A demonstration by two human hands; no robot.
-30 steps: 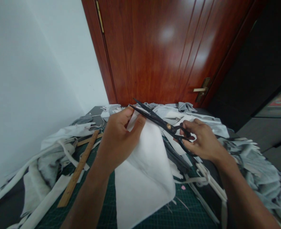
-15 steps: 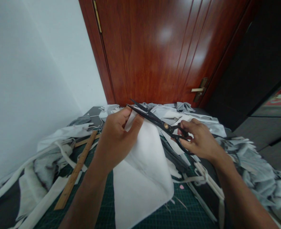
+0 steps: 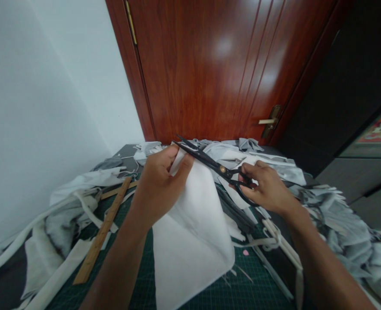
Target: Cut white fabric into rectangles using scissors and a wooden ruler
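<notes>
My left hand (image 3: 160,185) pinches the top edge of a white piece of fabric (image 3: 193,241) between thumb and fingers. The cloth hangs from there down over the green cutting mat (image 3: 261,284). Black scissors (image 3: 210,161) are in my right hand (image 3: 266,185), with fingers and thumb through the handle loops. The blades point up and left, slightly apart at the tips, at the fabric's upper edge beside my left thumb. Whether cloth lies between the blades is hard to make out.
A wooden ruler (image 3: 103,232) lies on the mat at the left. Heaps of grey and white cloth scraps (image 3: 342,228) and strips surround the mat. Behind the table stand a reddish-brown door (image 3: 203,69) and a white wall (image 3: 48,94).
The scissors have closed a little, their blades nearer together, and my right hand has shifted slightly left. My left hand and the fabric stay almost in place.
</notes>
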